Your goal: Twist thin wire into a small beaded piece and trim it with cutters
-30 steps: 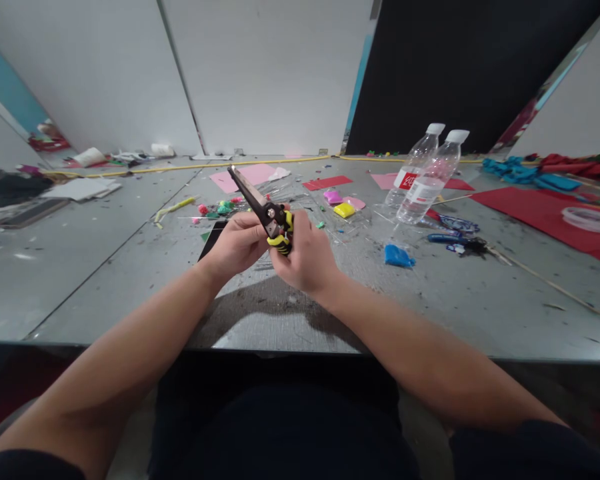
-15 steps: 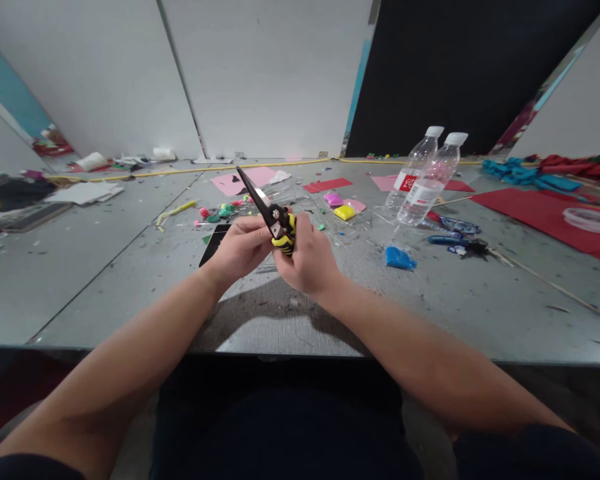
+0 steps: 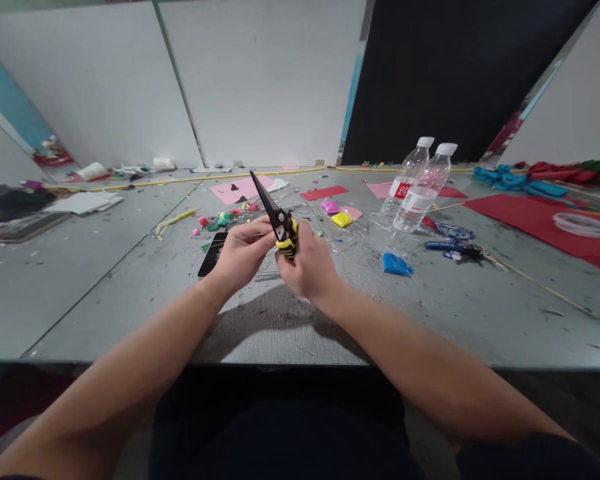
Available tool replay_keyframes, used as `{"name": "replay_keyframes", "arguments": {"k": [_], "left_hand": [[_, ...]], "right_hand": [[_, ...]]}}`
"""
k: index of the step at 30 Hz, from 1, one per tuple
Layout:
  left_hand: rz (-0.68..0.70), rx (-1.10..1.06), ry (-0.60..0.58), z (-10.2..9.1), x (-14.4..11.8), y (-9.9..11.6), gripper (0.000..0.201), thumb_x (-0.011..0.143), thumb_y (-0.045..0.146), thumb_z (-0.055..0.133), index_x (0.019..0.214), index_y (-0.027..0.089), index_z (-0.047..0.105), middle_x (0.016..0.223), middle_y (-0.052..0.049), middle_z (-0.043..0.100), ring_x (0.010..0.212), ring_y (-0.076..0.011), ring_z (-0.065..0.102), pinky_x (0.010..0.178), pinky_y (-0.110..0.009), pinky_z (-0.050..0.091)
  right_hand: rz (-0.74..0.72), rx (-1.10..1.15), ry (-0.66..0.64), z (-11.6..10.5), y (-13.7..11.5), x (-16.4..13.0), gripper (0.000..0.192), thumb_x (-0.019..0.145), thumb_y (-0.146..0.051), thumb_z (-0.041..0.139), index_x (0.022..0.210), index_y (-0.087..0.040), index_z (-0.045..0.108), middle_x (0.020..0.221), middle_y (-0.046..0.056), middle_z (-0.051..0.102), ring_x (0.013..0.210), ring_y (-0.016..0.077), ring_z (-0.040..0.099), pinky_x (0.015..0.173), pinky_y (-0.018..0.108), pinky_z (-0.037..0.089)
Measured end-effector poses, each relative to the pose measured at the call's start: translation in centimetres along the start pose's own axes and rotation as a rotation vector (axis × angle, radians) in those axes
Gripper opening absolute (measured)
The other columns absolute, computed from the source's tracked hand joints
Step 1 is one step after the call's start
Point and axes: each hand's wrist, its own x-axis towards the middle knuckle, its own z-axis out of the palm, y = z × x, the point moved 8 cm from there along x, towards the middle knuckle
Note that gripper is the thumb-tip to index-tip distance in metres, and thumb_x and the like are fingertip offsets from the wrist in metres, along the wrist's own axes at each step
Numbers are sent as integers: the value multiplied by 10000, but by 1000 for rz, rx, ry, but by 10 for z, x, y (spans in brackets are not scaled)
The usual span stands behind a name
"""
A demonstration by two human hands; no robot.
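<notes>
My right hand [image 3: 310, 263] is wrapped around the yellow-and-black handles of a pair of pruning shears [image 3: 279, 217]. Their dark blades point up and to the left, closed together. Close beside them, my left hand [image 3: 245, 250] is pinched, thumb against fingers, near the shears' pivot. A thin, pale wire-like strand seems to run out from its fingers to the left; its other end is hidden. Behind the left wrist lies a black phone-like slab [image 3: 211, 259], partly covered. Small pink and green clay-like balls [image 3: 225, 218] lie beyond the left hand.
Two clear bottles [image 3: 415, 200] stand at right. Blue [image 3: 397, 264], yellow [image 3: 342, 219] and magenta [image 3: 330, 207] packets lie in the middle. Blue-handled pliers [image 3: 445, 247] and a long thin stick [image 3: 545, 287] lie further right, near red sheets [image 3: 525, 217]. A yellow cord [image 3: 180, 179] crosses the back.
The shears' blades, parted before, have closed, and they now point more steeply upward. Both hands stay close together. The whole view has shifted slightly.
</notes>
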Motion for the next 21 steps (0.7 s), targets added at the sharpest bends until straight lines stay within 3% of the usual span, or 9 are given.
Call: {"name": "replay_keyframes", "arguments": {"k": [6, 13, 21], "left_hand": [[-22, -71, -10, 3, 3, -1, 199, 633, 345, 935, 704, 223, 795, 918, -46, 766, 990, -234, 720, 931, -377, 565], [-27, -138, 47, -1, 7, 4, 220, 602, 304, 950, 697, 199, 781, 831, -23, 737, 763, -122, 679, 754, -269, 555], [29, -79, 229, -17, 8, 9, 168, 667, 281, 911, 739, 213, 776, 832, -17, 770, 768, -102, 688, 712, -228, 554]], "right_hand": [[62, 77, -46, 2, 4, 4, 244, 773, -298, 554, 983, -228, 454, 751, 38, 590, 691, 232, 552, 619, 345, 394], [232, 312, -218, 6, 1, 4, 144, 759, -289, 503, 888, -237, 466, 733, -4, 567, 677, 181, 499, 635, 312, 349], [292, 197, -252, 10, 20, 6, 197, 747, -287, 517, 933, -223, 504, 752, 7, 575, 687, 194, 507, 655, 313, 359]]}}
